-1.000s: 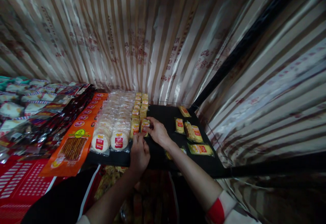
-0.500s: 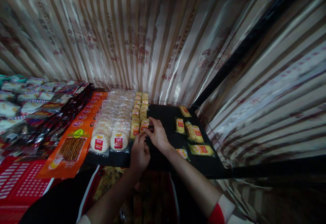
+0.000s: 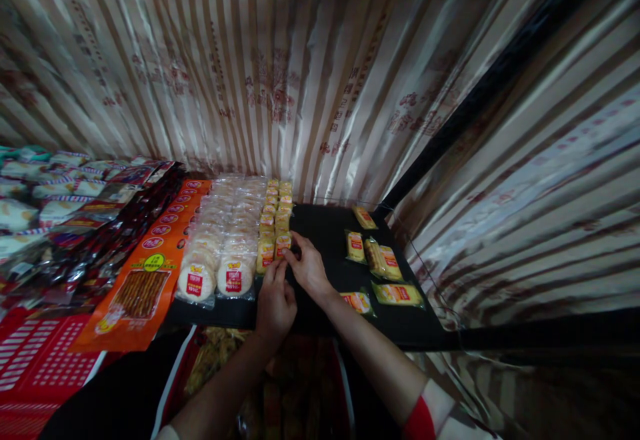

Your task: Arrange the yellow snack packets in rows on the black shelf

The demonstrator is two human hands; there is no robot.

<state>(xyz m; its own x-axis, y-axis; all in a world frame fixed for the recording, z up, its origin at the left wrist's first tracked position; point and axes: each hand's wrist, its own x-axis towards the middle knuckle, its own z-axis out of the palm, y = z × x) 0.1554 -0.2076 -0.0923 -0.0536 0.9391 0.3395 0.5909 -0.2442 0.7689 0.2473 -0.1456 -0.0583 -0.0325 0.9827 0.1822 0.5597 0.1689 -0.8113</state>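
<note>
A small yellow snack packet [image 3: 283, 243] with a red-orange label sits at the front of the right-hand column of like packets. My right hand [image 3: 307, 268] grips its right side, thumb on the front and fingers behind. At its lower edge my left hand [image 3: 276, 300] is closed, fingertips pinched against the packet. Another yellow packet [image 3: 265, 253] stands just left of it, heading the neighbouring column. Farther left, clear-wrapped round white crackers [image 3: 235, 277] with red labels form two rows.
Several loose yellow packets [image 3: 385, 260] lie on the black shelf [image 3: 327, 227] at right. An orange snack bag [image 3: 145, 287], dark packages [image 3: 100, 247] and a red basket [image 3: 60, 353] are at left. A red-sided bin [image 3: 345, 387] holds packets below. Striped curtain [image 3: 300, 80] hangs behind.
The front yellow packet has straightened and shifted slightly left, level with its neighbour. My right thumb now rests more on its front; both hands have hardly moved.
</note>
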